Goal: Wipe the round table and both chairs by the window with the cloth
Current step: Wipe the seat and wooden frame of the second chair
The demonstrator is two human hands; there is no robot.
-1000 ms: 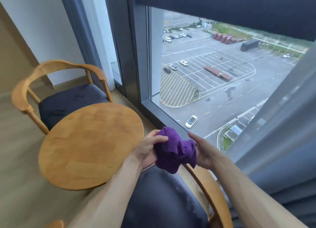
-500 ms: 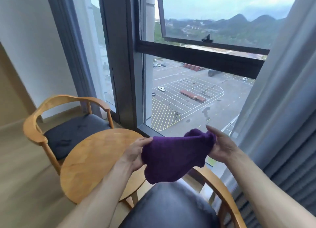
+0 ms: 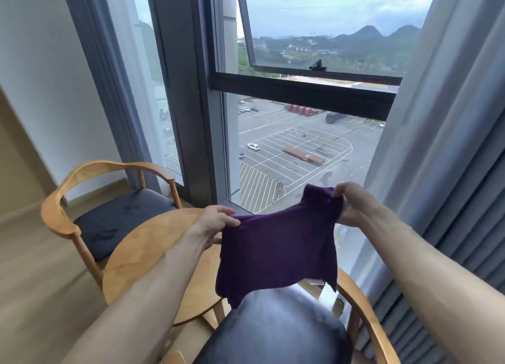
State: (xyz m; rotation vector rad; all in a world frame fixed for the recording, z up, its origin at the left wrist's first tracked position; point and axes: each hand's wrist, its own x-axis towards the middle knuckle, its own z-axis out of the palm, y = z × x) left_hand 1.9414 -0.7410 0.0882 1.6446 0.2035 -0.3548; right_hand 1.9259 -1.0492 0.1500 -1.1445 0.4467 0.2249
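Cloth (image 3: 276,251) hides near chair's (image 3: 276,333) seat — its legs cut off.

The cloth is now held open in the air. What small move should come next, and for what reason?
Probably lower the purple cloth onto the round table. Both the left hand and right hand pinch its top corners, spread, touching no surface; the tabletop lies just below-left.

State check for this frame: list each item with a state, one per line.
purple cloth: spread open, held in the air by two corners
left hand: pinches cloth
right hand: pinches cloth
round table: bare
far chair: unoccupied
near chair: unoccupied
upper window sash: tilted open
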